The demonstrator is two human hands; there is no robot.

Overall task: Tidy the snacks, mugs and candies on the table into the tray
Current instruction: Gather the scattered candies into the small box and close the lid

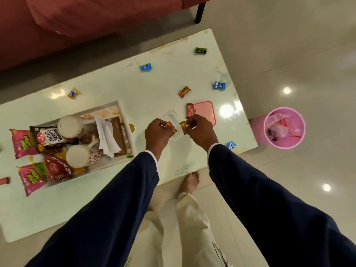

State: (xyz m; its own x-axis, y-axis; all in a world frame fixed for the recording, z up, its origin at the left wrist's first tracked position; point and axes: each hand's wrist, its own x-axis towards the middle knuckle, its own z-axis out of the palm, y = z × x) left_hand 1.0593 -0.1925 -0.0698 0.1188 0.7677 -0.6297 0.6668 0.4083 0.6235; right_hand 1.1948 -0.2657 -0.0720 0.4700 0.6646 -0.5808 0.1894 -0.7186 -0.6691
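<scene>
Mid-frame, above a clear tub [172, 117] on the table [169, 78]: left hand [157, 134] pinching a red-yellow candy [169, 125], right hand [200, 130] pinching a yellow candy [183, 126], fingers of both curled tight on the wrappers. At left of frame, the tray [123, 116] holding two mugs [70, 126], napkins [106, 138], a peanut pack [49, 136] and a red snack bag [55, 167], with two pink snack bags [23, 144] overhanging its left end. Scattered on the tabletop toward upper right: blue candies [145, 67], a green candy [201, 50], a red candy [184, 92], and a pink lid [205, 112] just beside a red sachet [189, 110]; off the table at right, a pink bin [284, 128] on the floor.
</scene>
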